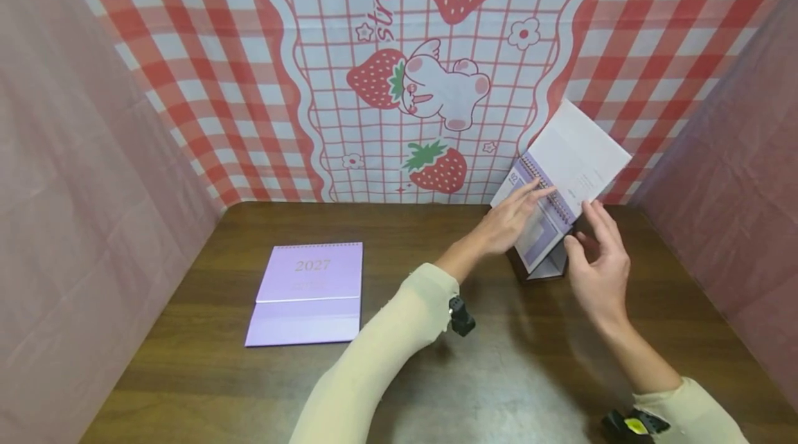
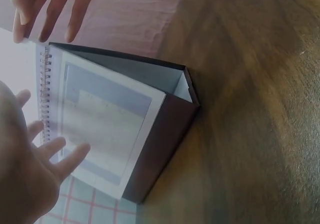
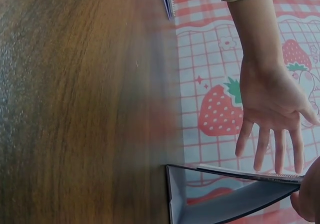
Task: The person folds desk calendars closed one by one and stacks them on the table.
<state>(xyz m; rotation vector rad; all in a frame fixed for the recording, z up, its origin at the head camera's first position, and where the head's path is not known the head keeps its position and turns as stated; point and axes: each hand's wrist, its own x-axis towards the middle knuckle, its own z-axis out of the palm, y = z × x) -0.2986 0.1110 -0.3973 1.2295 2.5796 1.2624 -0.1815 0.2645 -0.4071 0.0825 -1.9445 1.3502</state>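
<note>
A spiral-bound desk calendar (image 1: 541,240) with a dark base stands tilted on the table at the back right. Its top white page (image 1: 580,153) is raised above the binding, and a page marked 02 shows below. My left hand (image 1: 508,219) reaches over the calendar's front, fingers spread and nearly straight at the spiral binding (image 2: 45,88). At the calendar's right edge is my right hand (image 1: 601,271), fingers loosely bent, a fingertip at the raised page's lower corner. Whether it pinches the paper is unclear. The calendar's hollow underside (image 3: 225,199) shows in the right wrist view.
A purple 2027 desk calendar (image 1: 308,295) lies at the left of the wooden table (image 1: 206,375). A strawberry-printed checked cloth (image 1: 386,125) hangs behind the table. Pink cloth (image 1: 729,188) hangs along the sides.
</note>
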